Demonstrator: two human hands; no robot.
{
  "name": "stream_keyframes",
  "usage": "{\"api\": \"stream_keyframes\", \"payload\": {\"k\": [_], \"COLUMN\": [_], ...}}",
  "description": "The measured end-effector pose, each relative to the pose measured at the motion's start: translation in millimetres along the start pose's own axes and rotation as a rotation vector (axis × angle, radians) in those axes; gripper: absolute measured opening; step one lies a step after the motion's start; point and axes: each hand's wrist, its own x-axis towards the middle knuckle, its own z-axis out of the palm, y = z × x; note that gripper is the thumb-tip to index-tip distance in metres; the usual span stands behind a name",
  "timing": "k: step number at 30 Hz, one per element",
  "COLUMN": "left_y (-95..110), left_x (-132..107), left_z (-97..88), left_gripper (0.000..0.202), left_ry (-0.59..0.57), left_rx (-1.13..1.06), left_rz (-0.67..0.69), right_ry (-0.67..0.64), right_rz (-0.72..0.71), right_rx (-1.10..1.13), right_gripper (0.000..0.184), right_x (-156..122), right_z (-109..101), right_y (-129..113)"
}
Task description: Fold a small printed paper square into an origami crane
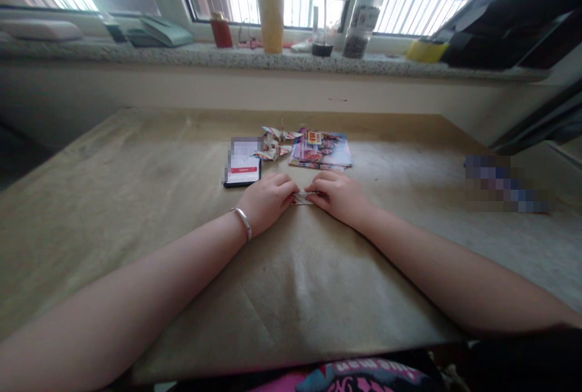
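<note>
A small piece of folded paper [302, 199], whitish with red marks, lies between my hands over the middle of the table. My left hand [269, 198], with a silver bangle at its wrist, has its fingers closed on the paper's left end. On the right end, my right hand [339, 197] pinches the same paper. The fingertips of both hands cover much of it. Just beyond my hands stand folded paper cranes [274, 151] with coloured edges. A phone [244, 162] with a lit screen lies beside them, left of my left hand.
A stack of printed leaflets [324, 149] lies past my right hand. Farther right on the tabletop [191, 295] is a blurred bluish item [504, 184]. Behind the table, a stone windowsill [173, 56] carries a red bottle [221, 29], a tall yellowish cylinder [270, 4] and yellow tape [426, 50].
</note>
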Motion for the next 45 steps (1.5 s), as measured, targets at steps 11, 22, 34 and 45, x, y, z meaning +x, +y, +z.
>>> {"api": "stream_keyframes", "payload": {"k": [11,22,34,45], "left_y": [4.8,6.1,5.3,8.3], "left_x": [0.3,-2.0,-1.1,0.4], "left_z": [-3.3,-4.3,-5.7,-7.2], "left_gripper": [0.015,0.020,0.020,0.018], "left_ry": [0.042,-0.045,-0.086,-0.126], "left_rx": [0.031,0.085,0.229,0.237], "left_rz": [0.061,0.102,0.149,0.180], "right_ry": [-0.006,-0.032,-0.027,-0.085], "right_rz": [-0.016,-0.145,-0.039,-0.102], "right_rx": [0.114,0.081,0.037,-0.089], "right_gripper": [0.008,0.012,0.014,0.023], "right_x": [0.8,-1.3,-1.3,-0.3], "right_z": [1.5,0.2,-1.2,-1.1], "right_y": [-1.9,-2.2,-3.9,-2.5]}}
